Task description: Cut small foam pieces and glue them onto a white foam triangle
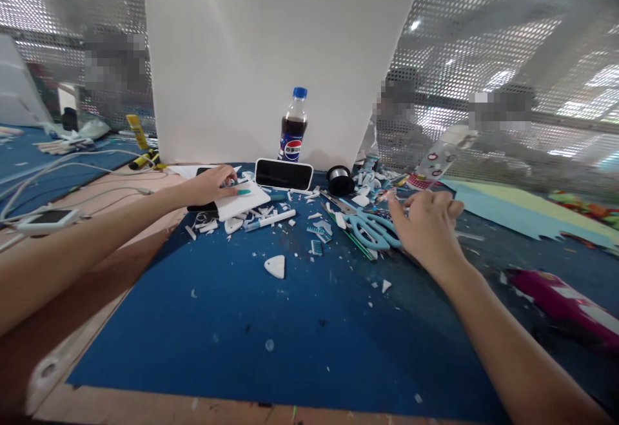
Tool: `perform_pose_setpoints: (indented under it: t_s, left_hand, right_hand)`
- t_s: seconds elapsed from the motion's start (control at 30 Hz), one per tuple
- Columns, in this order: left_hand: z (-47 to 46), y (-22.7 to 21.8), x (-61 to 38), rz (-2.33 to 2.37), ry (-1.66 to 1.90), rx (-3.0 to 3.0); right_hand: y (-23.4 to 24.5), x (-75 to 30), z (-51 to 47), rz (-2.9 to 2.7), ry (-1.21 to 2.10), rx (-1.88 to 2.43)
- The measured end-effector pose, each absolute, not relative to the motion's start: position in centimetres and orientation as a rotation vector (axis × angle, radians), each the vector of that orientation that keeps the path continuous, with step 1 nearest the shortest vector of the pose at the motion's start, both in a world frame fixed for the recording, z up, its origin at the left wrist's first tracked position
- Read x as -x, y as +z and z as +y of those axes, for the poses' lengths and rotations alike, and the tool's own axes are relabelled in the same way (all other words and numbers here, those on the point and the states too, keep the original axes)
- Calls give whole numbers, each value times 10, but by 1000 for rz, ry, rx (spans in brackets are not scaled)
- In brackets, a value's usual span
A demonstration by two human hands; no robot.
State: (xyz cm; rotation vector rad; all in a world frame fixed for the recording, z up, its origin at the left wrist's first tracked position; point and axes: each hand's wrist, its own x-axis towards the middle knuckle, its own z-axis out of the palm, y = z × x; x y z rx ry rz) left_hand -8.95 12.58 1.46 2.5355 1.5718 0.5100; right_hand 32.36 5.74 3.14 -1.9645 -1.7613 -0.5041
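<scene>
My left hand (213,186) lies over a white sheet or board (244,202) at the left of the scraps, its fingers partly stretched out. A small teal piece (243,191) sits on the white board by the fingertips. Partly under that hand is a dark flat object (203,207). My right hand (430,225) hovers beside light-blue-handled scissors (370,226), thumb apart from the loosely bent fingers, with nothing visible in it. Among the cuttings lies a white marker-like stick (271,220). Nearer me, a rounded white piece (275,266) rests on the blue mat (290,322).
Behind the scraps stand a phone (284,175), a cola bottle (293,128) and a black spool (340,181) before a white panel (280,38). A clear cup (442,157), coloured sheets (512,209) and a magenta object (565,302) are rightward. Cables (72,164) run left.
</scene>
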Motion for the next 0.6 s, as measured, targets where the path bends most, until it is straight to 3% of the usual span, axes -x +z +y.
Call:
perform_pose_setpoints:
  t_s: [0.6]
  left_hand:
    - [126, 22, 90, 1610, 615, -2579]
  right_hand:
    - [30, -309, 55, -1840, -470, 2074]
